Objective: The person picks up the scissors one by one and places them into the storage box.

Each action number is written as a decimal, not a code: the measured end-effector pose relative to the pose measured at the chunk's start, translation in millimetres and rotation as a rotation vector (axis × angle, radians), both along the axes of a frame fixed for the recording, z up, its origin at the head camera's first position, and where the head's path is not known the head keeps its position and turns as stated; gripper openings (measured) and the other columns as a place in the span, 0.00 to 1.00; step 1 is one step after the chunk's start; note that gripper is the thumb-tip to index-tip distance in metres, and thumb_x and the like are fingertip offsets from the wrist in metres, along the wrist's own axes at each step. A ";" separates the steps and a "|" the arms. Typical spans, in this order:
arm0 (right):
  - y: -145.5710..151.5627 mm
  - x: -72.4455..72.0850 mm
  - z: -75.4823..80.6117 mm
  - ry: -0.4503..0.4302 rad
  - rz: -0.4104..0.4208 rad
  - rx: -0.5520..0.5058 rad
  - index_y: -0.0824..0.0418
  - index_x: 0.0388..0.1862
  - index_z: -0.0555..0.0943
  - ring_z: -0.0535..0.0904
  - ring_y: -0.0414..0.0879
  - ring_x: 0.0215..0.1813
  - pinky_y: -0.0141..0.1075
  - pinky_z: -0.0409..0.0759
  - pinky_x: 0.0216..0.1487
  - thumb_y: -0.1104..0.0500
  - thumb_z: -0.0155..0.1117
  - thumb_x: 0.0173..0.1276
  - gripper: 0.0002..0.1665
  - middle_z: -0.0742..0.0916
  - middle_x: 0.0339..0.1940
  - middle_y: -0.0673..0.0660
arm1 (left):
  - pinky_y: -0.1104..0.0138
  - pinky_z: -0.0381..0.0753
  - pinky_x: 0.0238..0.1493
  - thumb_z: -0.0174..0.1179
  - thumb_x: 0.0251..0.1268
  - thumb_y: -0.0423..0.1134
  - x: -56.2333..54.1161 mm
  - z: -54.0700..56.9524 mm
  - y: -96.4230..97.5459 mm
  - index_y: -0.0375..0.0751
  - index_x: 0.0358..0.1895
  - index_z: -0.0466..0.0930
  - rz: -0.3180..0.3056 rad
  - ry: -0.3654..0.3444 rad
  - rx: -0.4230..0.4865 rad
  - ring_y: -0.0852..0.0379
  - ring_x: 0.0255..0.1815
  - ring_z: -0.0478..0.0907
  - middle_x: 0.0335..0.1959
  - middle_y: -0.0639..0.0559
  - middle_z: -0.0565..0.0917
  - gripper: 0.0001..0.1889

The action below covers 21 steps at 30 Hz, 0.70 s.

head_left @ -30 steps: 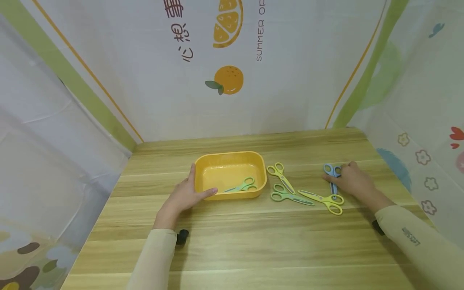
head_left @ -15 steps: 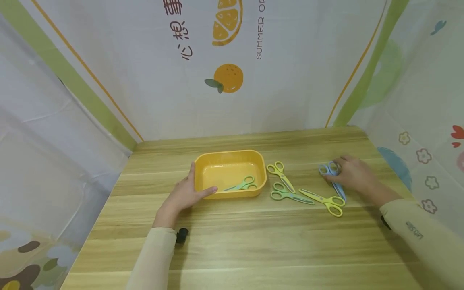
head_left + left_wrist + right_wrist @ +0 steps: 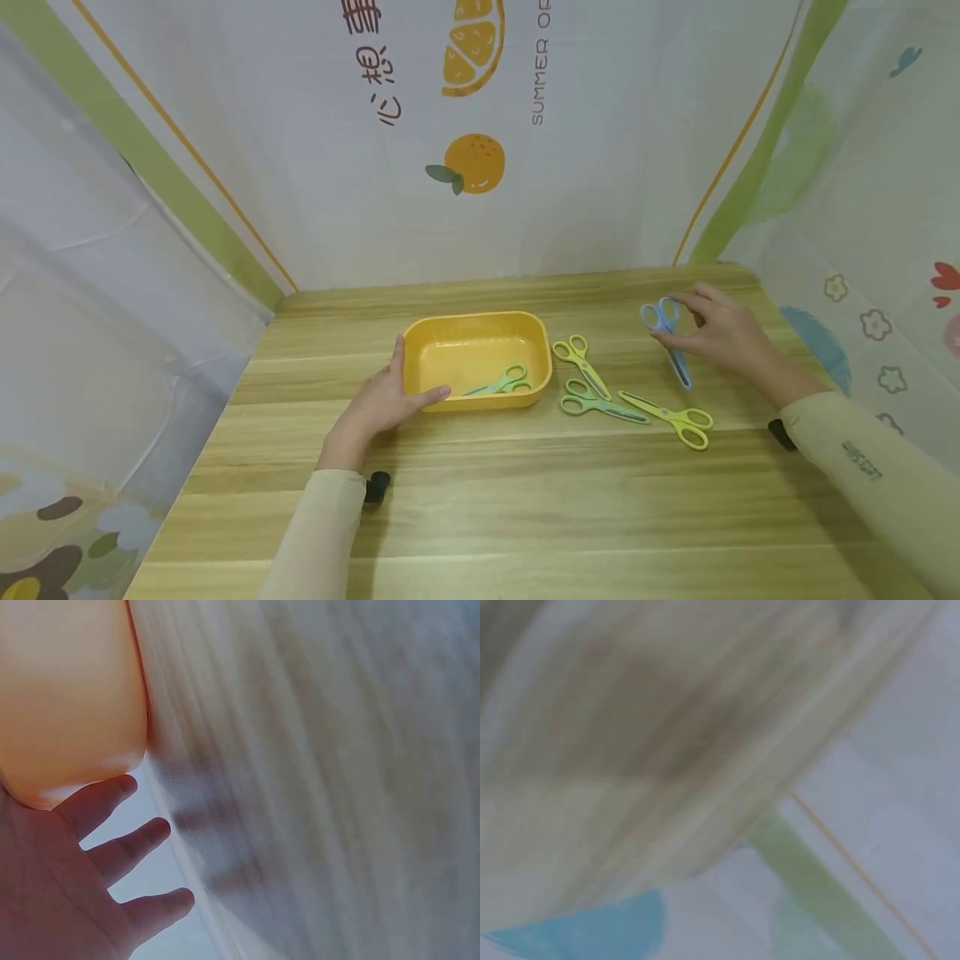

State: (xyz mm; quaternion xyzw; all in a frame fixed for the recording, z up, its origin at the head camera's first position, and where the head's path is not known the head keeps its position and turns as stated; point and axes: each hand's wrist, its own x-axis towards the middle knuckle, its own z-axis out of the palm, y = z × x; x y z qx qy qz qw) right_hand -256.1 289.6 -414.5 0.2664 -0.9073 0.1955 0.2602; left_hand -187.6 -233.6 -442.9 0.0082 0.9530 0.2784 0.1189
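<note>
My right hand [image 3: 727, 337] pinches a pair of blue scissors [image 3: 677, 363] near its handle loops, with the blades pointing down above the table. My left hand [image 3: 381, 400] rests against the left end of a yellow plastic basket [image 3: 480, 403], its thumb along the front rim. In the left wrist view, the fingers [image 3: 133, 849] are spread and fairly straight beside the basket's wall [image 3: 75, 690]. Inside the basket lies a pair of green scissors [image 3: 501, 383]. Right of it are yellow scissors [image 3: 581, 367], green scissors [image 3: 600, 407] and another yellow pair [image 3: 675, 417].
The wood-grain table [image 3: 480, 508] backs onto a white printed cloth [image 3: 585, 200], with more cloth at both sides. Only blurred table and cloth show in the right wrist view; the hand is out of that frame.
My right hand has lifted the blue scissors from beside the right yellow pair and moved them a little left and away from me. The left hand and basket have stayed put.
</note>
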 end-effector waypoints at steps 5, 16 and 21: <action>-21.3 -3.4 13.8 0.108 0.075 -0.020 0.63 0.53 0.89 0.57 0.30 0.29 0.28 0.59 0.26 0.16 0.56 0.63 0.53 0.73 0.26 0.50 | 0.32 0.56 0.82 0.56 0.56 0.86 0.6 0.4 0.0 0.49 0.87 0.18 0.003 -0.006 -0.005 0.25 0.84 0.57 0.87 0.32 0.53 0.74; -76.7 -18.2 56.2 0.217 0.264 -0.017 0.66 0.53 0.89 0.62 0.36 0.28 0.27 0.63 0.27 0.22 0.58 0.68 0.49 0.77 0.30 0.53 | 0.33 0.58 0.82 0.57 0.57 0.86 -0.7 -0.6 0.2 0.48 0.87 0.19 -0.002 0.009 0.006 0.26 0.83 0.62 0.87 0.33 0.54 0.74; -105.7 -25.6 70.2 0.241 0.327 0.026 0.68 0.54 0.88 0.66 0.39 0.26 0.33 0.68 0.25 0.38 0.82 0.60 0.38 0.82 0.34 0.56 | 0.33 0.58 0.82 0.57 0.57 0.86 0.5 -0.7 -0.1 0.49 0.87 0.19 0.000 0.005 0.005 0.26 0.83 0.60 0.87 0.33 0.54 0.74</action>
